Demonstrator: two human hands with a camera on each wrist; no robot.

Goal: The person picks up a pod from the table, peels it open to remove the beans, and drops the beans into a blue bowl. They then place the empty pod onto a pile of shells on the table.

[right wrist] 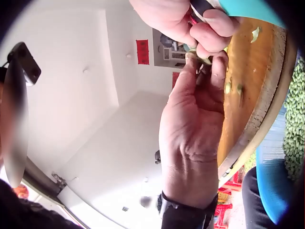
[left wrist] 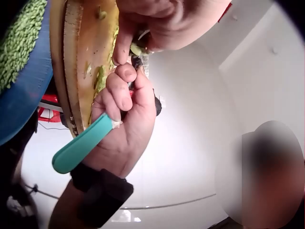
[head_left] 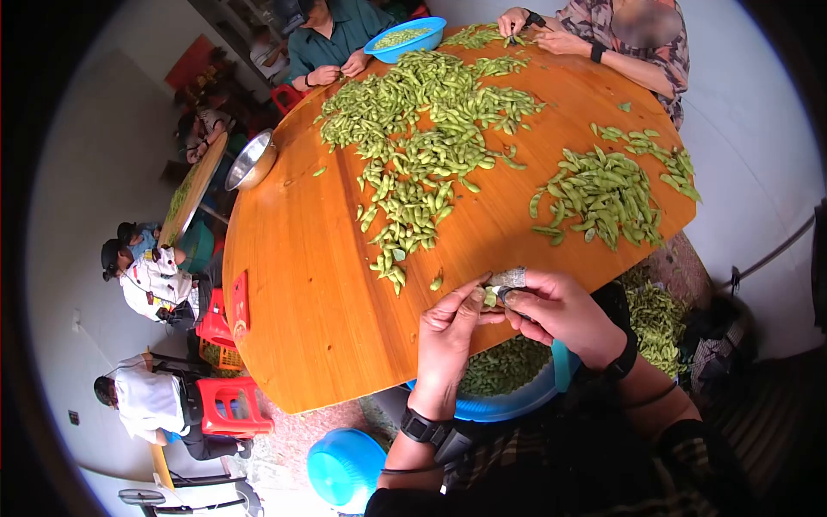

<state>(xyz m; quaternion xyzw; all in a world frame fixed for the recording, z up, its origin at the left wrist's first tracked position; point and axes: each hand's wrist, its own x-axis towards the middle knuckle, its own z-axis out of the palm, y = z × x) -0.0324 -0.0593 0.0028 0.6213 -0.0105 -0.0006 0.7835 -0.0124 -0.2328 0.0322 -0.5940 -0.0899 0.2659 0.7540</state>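
Note:
Over the table's near edge, my left hand (head_left: 448, 340) pinches a green pod (head_left: 490, 297) between thumb and fingers. My right hand (head_left: 573, 320) meets it there, its fingers curled round a tool with a teal handle (head_left: 562, 366). In the left wrist view the teal handle (left wrist: 83, 145) sticks out below the curled fingers of the right hand (left wrist: 126, 119), and the pod (left wrist: 137, 49) shows at the left fingertips. The right wrist view has the left hand (right wrist: 193, 119) below the right hand (right wrist: 190, 24); the tool's working end is mostly hidden by fingers.
A large pod pile (head_left: 422, 129) spreads over the wooden table (head_left: 301, 345), with a smaller pile (head_left: 607, 194) at right. Below the near edge, a blue basin (head_left: 508, 409) holds shelled beans. A steel bowl (head_left: 251, 161) stands at the left edge. Two people sit across the table.

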